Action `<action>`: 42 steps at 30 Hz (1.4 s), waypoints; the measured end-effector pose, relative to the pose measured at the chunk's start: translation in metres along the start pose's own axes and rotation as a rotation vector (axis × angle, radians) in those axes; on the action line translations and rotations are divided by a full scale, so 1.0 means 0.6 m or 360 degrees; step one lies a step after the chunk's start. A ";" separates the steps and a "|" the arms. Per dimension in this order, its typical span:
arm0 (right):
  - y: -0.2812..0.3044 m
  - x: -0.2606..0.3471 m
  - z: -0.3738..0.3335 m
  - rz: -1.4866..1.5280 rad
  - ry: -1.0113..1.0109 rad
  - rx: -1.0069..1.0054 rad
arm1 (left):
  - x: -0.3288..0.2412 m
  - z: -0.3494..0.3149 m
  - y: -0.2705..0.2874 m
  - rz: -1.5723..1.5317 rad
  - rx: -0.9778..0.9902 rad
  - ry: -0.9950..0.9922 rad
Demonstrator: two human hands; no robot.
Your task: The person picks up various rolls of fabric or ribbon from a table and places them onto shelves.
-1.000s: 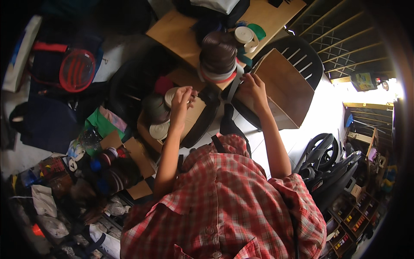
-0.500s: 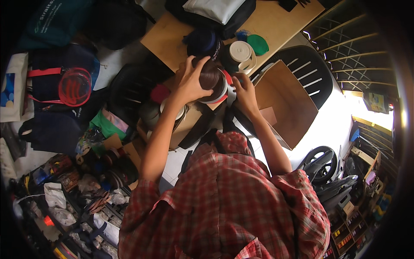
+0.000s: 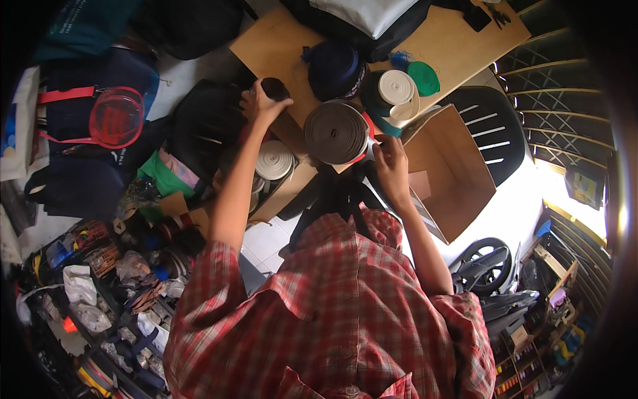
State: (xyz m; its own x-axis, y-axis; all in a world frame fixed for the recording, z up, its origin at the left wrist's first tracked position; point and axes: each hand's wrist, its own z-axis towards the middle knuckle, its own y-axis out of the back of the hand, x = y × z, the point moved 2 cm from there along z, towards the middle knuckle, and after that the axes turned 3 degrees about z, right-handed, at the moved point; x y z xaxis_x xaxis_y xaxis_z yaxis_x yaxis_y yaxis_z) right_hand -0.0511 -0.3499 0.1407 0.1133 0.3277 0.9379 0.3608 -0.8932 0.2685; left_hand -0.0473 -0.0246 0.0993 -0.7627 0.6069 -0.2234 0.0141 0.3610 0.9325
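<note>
My left hand (image 3: 261, 106) is wrapped round a small dark brown roll (image 3: 275, 89), holding it off to the left over a black chair. In front of me a wide grey-brown roll of webbing (image 3: 337, 132) lies flat on top of red and white layers at the table's near edge. My right hand (image 3: 392, 158) is at the right side of this stack, fingers curled in against its red and white edge (image 3: 369, 138). What those fingers pinch is hidden. A white roll (image 3: 274, 160) sits in a carton beneath my left forearm.
On the wooden table (image 3: 272, 43) stand a navy roll (image 3: 332, 70), a cream roll (image 3: 397, 87) with a loose end, and a green roll (image 3: 423, 78). An open cardboard box (image 3: 448, 173) rests on a black chair at the right. Bags (image 3: 86, 120) crowd the left.
My left hand has carried the dark brown roll leftward off the stack, uncovering the grey-brown roll. My right hand stays by the stack's right edge. The view has shifted slightly.
</note>
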 end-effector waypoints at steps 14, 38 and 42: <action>-0.061 0.055 -0.039 -0.0251 0.0029 -0.0319 | 0.011 0.093 -0.101 -0.0565 -0.0527 -0.0604; -0.059 0.136 -0.031 -0.0244 0.0393 0.0011 | 0.011 -0.290 0.050 -0.2099 0.0388 -0.0245; -0.071 0.197 -0.055 0.0146 0.0736 0.0380 | 0.065 -0.325 0.084 -0.2417 0.0344 -0.0541</action>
State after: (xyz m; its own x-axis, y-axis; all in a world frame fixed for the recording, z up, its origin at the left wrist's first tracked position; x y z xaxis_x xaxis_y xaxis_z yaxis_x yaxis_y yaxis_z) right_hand -0.0838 -0.2833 0.2475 -0.2464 0.0332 0.9686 0.5757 -0.7990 0.1739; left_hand -0.2023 -0.1207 0.1932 0.0255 -0.2893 -0.9569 -0.4897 0.8309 -0.2642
